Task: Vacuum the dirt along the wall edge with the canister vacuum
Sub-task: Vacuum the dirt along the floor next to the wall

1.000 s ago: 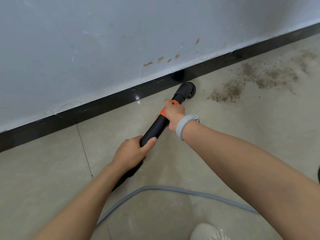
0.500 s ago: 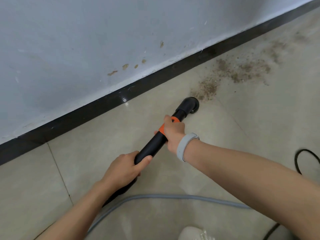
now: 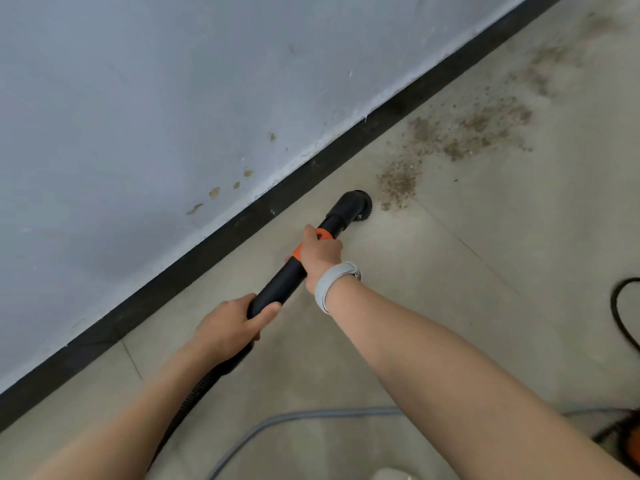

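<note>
Brown granular dirt [image 3: 450, 140] lies scattered on the beige tiled floor [image 3: 485, 271], running beside the black skirting strip [image 3: 242, 220] at the foot of the pale grey wall [image 3: 138, 98]; its nearest patch sits just beside the round black brush nozzle [image 3: 355, 206]. That nozzle ends the black plastic vacuum wand [image 3: 287, 275], which slants up and to the right and bears an orange collar [image 3: 323, 234]. Right hand [image 3: 320, 254], with a grey wristband [image 3: 332, 284], has its fingers curled round the wand at the collar; left hand [image 3: 232, 327] grips the wand's lower end, thumb along the tube, where the black ribbed hose [image 3: 194, 396] begins. Nearer the camera a grey cable [image 3: 294, 415] crosses the floor, and a black cord [image 3: 620, 313] loops at the right edge. Small brown marks [image 3: 214, 192] spot the wall above the skirting.
</note>
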